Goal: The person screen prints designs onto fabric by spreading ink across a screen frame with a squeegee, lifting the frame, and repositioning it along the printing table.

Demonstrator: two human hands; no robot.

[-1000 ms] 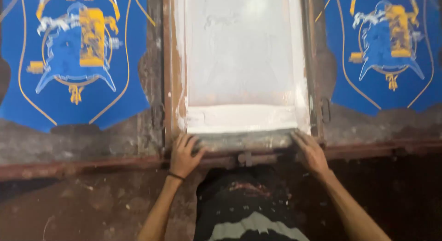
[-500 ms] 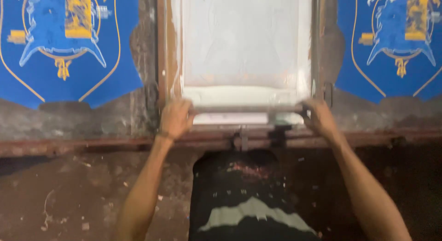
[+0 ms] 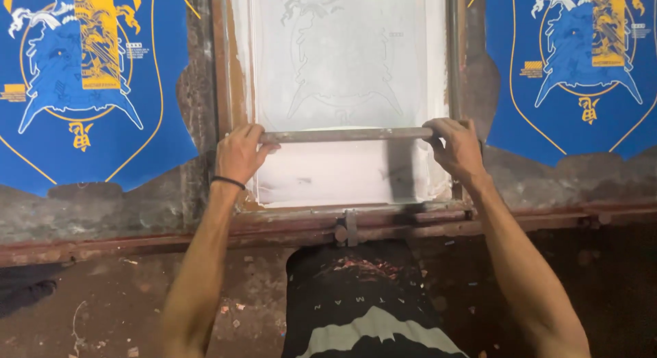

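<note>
On the worn, stained printing table [image 3: 102, 214], between two blue printed cloths, the left hand [image 3: 238, 155] and right hand [image 3: 460, 147] close their fingers around the two ends of a long squeegee bar [image 3: 345, 135] lying across the white screen [image 3: 342, 70], which looks stiff, light and probably slippery with ink.

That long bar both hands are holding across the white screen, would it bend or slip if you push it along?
The squeegee bar probably stays stiff: it runs straight between the left hand and right hand with no sag. It may be a bit slippery, since white ink coats the screen under it. It seems unlikely to roll, resting on its edge.
</note>
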